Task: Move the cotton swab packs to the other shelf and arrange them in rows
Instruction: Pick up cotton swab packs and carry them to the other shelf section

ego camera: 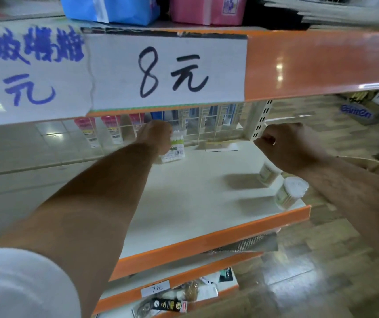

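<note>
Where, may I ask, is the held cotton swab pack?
Head view, centre-left: the cotton swab pack is at the back of the shelf, in the left hand.

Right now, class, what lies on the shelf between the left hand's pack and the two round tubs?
In the head view, only bare shelf lies between pack and tubs; a flat card sits further back.

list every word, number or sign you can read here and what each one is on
"8元": black handwriting on the white paper sign on the upper shelf edge.
"元": blue handwriting on the left paper sign; its other characters are too blurred.
"7元": small tag on the lower shelf edge.
Too small: print on the cotton swab pack in the left hand.
Blurred: blue lettering on the floor item.
</note>
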Demonstrator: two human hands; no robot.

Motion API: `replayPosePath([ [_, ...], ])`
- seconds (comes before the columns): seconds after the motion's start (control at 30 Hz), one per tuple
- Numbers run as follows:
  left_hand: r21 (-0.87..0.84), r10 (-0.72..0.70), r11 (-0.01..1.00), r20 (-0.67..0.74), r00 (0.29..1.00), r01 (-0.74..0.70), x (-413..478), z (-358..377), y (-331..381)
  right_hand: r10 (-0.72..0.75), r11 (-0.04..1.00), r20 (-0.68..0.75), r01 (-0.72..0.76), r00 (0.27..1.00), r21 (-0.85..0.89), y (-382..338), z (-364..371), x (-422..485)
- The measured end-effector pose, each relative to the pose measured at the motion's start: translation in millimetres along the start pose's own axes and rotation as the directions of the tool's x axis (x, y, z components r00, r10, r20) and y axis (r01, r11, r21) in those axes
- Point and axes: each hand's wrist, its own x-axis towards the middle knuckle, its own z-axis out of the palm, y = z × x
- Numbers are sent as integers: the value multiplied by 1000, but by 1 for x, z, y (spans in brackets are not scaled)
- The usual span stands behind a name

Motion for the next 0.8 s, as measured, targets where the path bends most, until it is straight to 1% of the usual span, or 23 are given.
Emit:
replayPosePath([
  [0.1, 16, 9, 1000, 5, 1000, -10, 2, 2, 4, -18, 1000, -13, 18, 1000, 11, -1, 2, 1],
  [0.27, 107, 44, 993, 26, 999, -47, 6, -1, 6, -31, 999, -6, 31, 999, 17, -3, 8, 6],
  [0.4, 102, 66, 992, 32, 997, -69, 7, -4, 3, -41, 998, -6, 42, 999, 54, -7, 12, 10],
  [0.57, 105, 84, 991, -5, 996, -83, 1, -5, 4, -49, 998, -12, 49, 999, 44, -14, 16, 17],
  [0.67, 130, 95, 988, -38, 995, -89, -4, -5, 5, -47, 994, 21, 45, 999, 100, -21, 16, 23],
  [0.8, 111, 83, 991, -25, 996, -80, -7, -6, 7, -33, 996, 81, 26, 996, 88, -28, 19, 32],
])
